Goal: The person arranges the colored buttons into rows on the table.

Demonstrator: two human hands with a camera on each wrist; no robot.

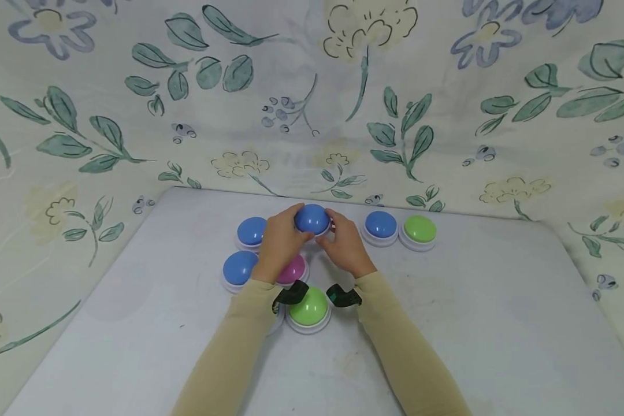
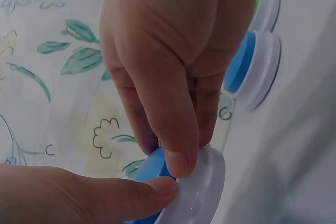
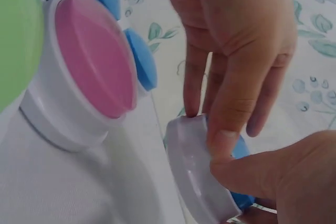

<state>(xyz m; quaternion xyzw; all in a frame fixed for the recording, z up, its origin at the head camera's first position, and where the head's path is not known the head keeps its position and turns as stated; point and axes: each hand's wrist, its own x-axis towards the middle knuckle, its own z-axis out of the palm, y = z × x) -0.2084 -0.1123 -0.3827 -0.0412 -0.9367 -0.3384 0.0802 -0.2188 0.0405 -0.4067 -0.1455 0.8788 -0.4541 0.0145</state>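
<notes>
Both hands hold one push button with a blue dome (image 1: 312, 219) and a white base, toward the back of the table. On its left side my left hand (image 1: 282, 238) grips it, thumb at the front. My right hand (image 1: 346, 245) grips the opposite side. In the right wrist view the button's white base (image 3: 197, 166) is tilted, and the two thumbs meet at its edge. Below my left hand sits a pink button (image 1: 293, 270), partly covered by that hand. A green button (image 1: 309, 307) stands between the forearms.
Two blue buttons (image 1: 251, 231) (image 1: 240, 268) stand left of my left hand. Another blue button (image 1: 381, 225) and a green button (image 1: 420, 229) stand side by side to the right. A further button's white rim (image 1: 277, 323) shows beside the left sleeve. Floral cloth (image 1: 301, 150) hangs behind the white table (image 1: 473, 323).
</notes>
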